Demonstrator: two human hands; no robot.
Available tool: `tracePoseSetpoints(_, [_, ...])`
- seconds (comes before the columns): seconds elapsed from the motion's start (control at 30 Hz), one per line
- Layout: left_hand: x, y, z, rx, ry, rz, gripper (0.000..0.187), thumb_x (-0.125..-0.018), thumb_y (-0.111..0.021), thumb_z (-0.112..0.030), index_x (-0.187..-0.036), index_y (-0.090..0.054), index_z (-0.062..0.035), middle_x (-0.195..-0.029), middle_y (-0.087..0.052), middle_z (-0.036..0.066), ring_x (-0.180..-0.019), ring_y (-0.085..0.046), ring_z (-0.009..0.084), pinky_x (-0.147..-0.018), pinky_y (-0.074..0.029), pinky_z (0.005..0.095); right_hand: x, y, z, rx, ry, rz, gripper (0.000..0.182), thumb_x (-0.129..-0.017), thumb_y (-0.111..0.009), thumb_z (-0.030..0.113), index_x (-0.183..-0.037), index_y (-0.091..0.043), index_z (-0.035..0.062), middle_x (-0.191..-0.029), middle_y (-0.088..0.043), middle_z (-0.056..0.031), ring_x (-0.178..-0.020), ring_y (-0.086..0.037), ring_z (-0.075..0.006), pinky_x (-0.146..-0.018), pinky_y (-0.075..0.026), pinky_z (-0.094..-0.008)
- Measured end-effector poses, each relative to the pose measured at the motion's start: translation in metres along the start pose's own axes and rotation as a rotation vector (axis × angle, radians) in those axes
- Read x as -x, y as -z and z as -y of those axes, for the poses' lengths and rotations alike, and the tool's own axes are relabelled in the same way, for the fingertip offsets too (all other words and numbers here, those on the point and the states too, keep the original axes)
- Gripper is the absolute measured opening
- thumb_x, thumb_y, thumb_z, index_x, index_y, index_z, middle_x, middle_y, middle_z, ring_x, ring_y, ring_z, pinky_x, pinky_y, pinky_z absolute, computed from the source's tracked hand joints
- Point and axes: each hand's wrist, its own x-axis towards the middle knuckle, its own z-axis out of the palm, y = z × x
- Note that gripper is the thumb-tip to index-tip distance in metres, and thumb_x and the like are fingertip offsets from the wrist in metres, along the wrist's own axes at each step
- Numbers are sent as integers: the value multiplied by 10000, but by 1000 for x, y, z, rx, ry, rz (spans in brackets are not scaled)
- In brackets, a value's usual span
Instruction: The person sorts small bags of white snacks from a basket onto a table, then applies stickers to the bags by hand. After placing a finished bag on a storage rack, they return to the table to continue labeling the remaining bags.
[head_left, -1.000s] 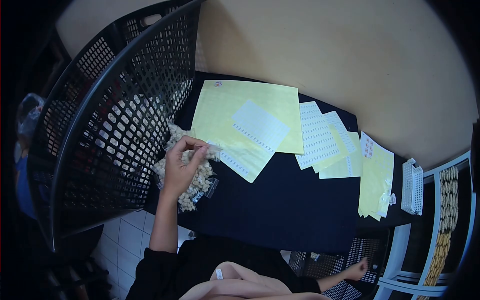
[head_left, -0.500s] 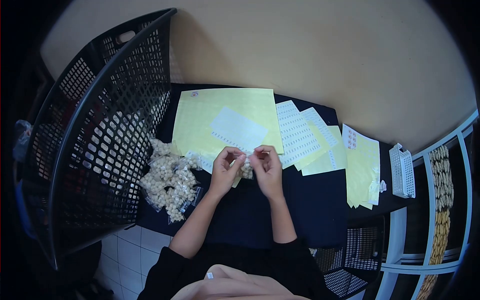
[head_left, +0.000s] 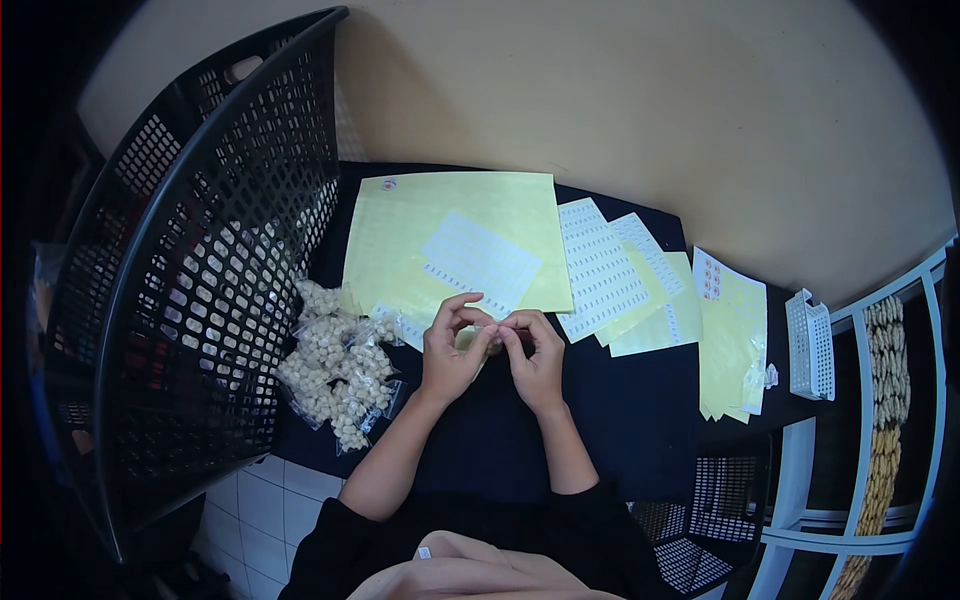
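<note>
My left hand (head_left: 453, 350) and my right hand (head_left: 535, 355) meet fingertip to fingertip over the dark cloth. Both pinch a small clear plastic bag (head_left: 493, 346) with pale contents, mostly covered by the fingers. Just beyond the hands lies a white sticker sheet (head_left: 480, 258) with rows of small printed marks, on top of a large yellow sheet (head_left: 450, 195). To the left of my left hand is a heap of clear bags (head_left: 340, 375) filled with pale, round, bead-like pieces.
A tall black plastic basket (head_left: 215, 250) stands at the left, with more pale bags showing through its holes. Printed sheets (head_left: 605, 270) fan out at the right, near yellow sheets (head_left: 728, 350) and a small white basket (head_left: 810, 345). A black crate (head_left: 725, 500) sits lower right.
My hands have moved slightly down and their fingertips have come together. The bag's contents, visible between them before, are now mostly hidden. The view has shifted a little.
</note>
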Motion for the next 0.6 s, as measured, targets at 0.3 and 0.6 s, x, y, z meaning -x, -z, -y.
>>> tracePoseSetpoints(0.3, [-7,16,-7,-19,15,44,393,-781,-542,-51,-1158,-435,-15,-861,-635,87,-837,-591,151,-789,-431,280,3,5,-12,-82,-10,-8,81,-802,-544,14,-853,-581,-38,-817,-546,-54,-734,-531,-99,-672,-429,-206])
tracePoseSetpoints(0.6, [-7,22,9,10,84,122,361,-786,-553,-54,-1123,-435,-3,-992,-543,85,-902,-527,138,-760,-431,253,3,-7,-1,-266,-118,-53,203,-774,-570,15,-972,-562,-31,-934,-556,-87,-834,-551,-137,-728,-451,-233])
